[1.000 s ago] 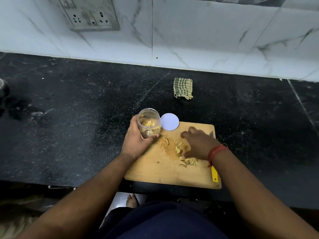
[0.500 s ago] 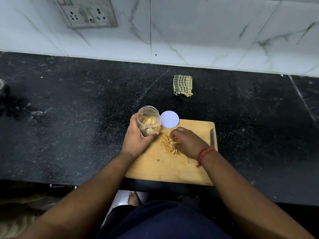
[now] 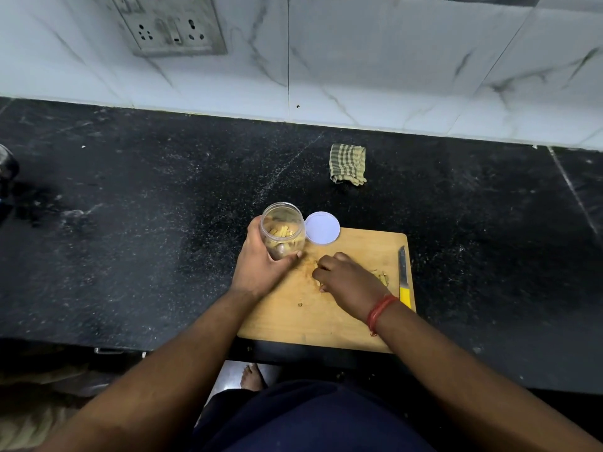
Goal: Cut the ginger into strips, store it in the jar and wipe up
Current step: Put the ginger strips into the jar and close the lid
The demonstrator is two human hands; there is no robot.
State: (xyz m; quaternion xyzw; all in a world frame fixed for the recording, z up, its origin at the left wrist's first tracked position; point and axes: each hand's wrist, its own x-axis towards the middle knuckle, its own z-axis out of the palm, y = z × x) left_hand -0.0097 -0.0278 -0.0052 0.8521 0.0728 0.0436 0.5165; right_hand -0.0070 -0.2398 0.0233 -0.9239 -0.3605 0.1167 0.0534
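While tilted toward the board's middle, clear jar (image 3: 282, 230) gripped round its lower body by left hand (image 3: 261, 267), fingers and thumb curled about the plastic, mouth open to the upper side. Inside the jar, a small heap of ginger strips (image 3: 280, 231) against the wall, above the thumb. Just right of the jar, touching or nearly so, white lid (image 3: 322, 228) flat, half on the wooden cutting board (image 3: 326, 321), half over the black countertop (image 3: 130, 223). On the board, right of the left thumb, right hand (image 3: 347, 277) knuckles up, fingers curled down onto the wood; whether pinching ginger underneath, cannot tell. A few loose ginger pieces (image 3: 381, 276) beside the back of that hand, toward the knife, and one scrap (image 3: 300, 304) nearer the front edge. Red thread band (image 3: 380, 310) round the right wrist. Along the board's right edge, yellow-handled knife (image 3: 403, 278), blade pointing away from the body, apart from both hands. Farther back on the countertop, well apart from the board, checked cloth (image 3: 347, 164) crumpled. On the marble wall, socket plate (image 3: 173, 26) at upper left.
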